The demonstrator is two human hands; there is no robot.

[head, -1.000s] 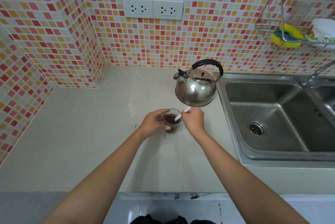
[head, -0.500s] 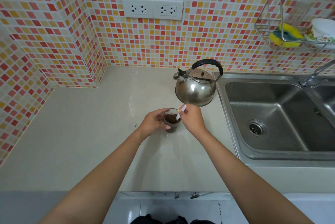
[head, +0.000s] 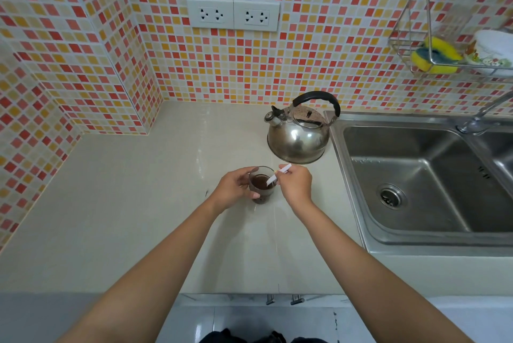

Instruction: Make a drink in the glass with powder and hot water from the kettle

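A small clear glass (head: 262,188) holding dark brown liquid stands on the beige countertop (head: 125,204). My left hand (head: 233,188) wraps around the glass's left side. My right hand (head: 295,186) pinches a thin white stirrer (head: 277,175), whose lower end dips into the drink while its upper end sticks out to the right. The steel kettle (head: 298,140) with a black handle sits upright just behind the glass, its spout pointing left.
A stainless steel sink (head: 416,176) with a tap (head: 483,115) lies to the right of the kettle. A wire rack (head: 449,56) on the tiled wall holds a yellow sponge and a white bowl. Two sockets (head: 233,13) sit on the back wall.
The stirrer swung in the glass: tilted right a second ago, more upright half a second ago, tilted right again now. My left hand stayed on the glass.
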